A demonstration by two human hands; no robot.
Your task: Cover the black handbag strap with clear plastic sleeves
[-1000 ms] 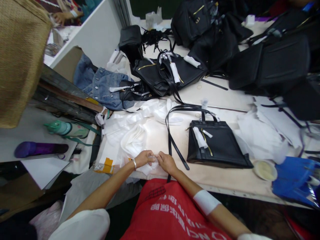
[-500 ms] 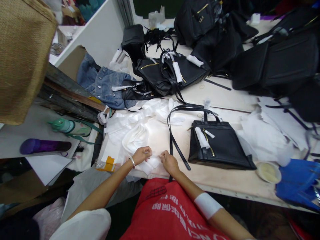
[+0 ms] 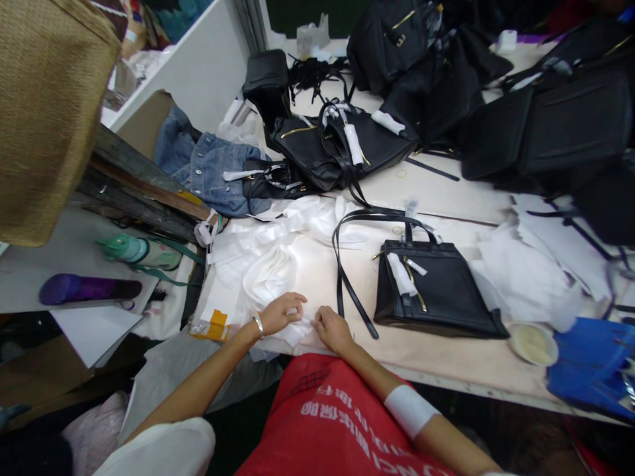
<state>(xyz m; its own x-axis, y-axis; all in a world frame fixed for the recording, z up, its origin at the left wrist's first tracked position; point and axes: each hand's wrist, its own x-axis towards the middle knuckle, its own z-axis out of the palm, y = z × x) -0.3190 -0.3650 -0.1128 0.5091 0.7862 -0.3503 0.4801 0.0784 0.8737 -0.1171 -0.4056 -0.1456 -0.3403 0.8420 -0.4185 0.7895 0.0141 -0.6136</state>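
Observation:
At the table's front edge, my left hand (image 3: 284, 314) is beside a thin white sheet (image 3: 296, 332); its fingers are bent, with thumb and fingertips slightly apart. My right hand (image 3: 334, 330) faces it across a small gap, its fingers curled in a pinch; whatever is in that pinch is too small to make out. Behind my left hand lies a stack of folded white paper (image 3: 269, 274). To the right, a black handbag (image 3: 431, 287) stands with white wrapping on its zip pulls, and its long black strap (image 3: 340, 264) loops down close to my right hand.
Several black bags (image 3: 342, 142) fill the back of the table. A denim jacket (image 3: 208, 168) lies at the back left. A round dish (image 3: 533, 344), a blue cloth-like piece (image 3: 590, 363) and crumpled white paper (image 3: 526, 271) are at right. Bottles (image 3: 92, 289) stand left.
My left hand's thumb and fingers have parted from a closer pinch. My right hand has shifted slightly left and down. The handbag has stayed put.

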